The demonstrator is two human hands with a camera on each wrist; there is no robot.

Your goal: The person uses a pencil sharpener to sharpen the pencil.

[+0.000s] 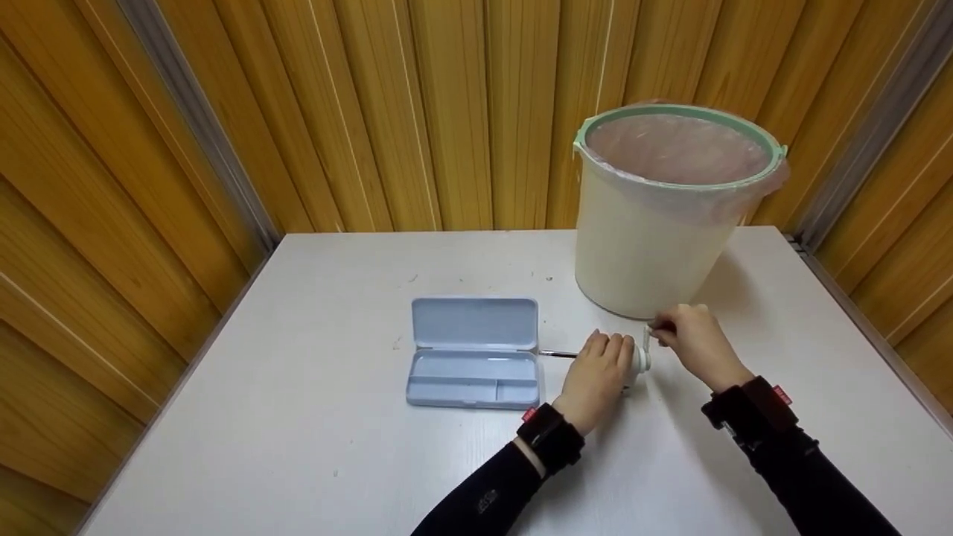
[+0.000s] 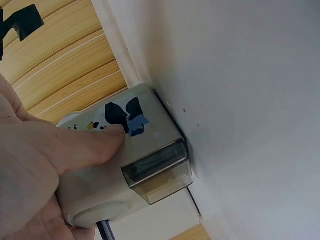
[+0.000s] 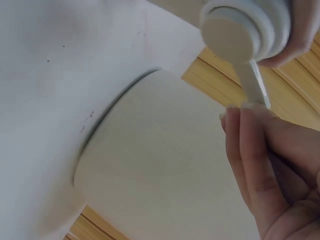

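Note:
My left hand [image 1: 593, 381] grips a white crank pencil sharpener [image 2: 160, 122] on the table, thumb over its dark-and-blue printed picture. A see-through shavings drawer [image 2: 165, 182] shows at one end of the body. Into the sharpener's left side runs a dark pencil [image 1: 558, 353], its tip hidden inside. On the opposite side, my right hand [image 1: 698, 346] pinches the end of the crank handle [image 3: 253, 85] between thumb and fingers. The handle reaches out from a round white hub [image 3: 227, 35]. In the head view the left hand covers most of the sharpener.
Left of the sharpener lies a light blue pencil case [image 1: 474, 323] with its lid raised and bare compartments. A tall cream bin [image 1: 648, 249] with a green rim and a pinkish liner stands behind my right hand. Wood-look panels [image 1: 447, 112] enclose the white table [image 1: 298, 439].

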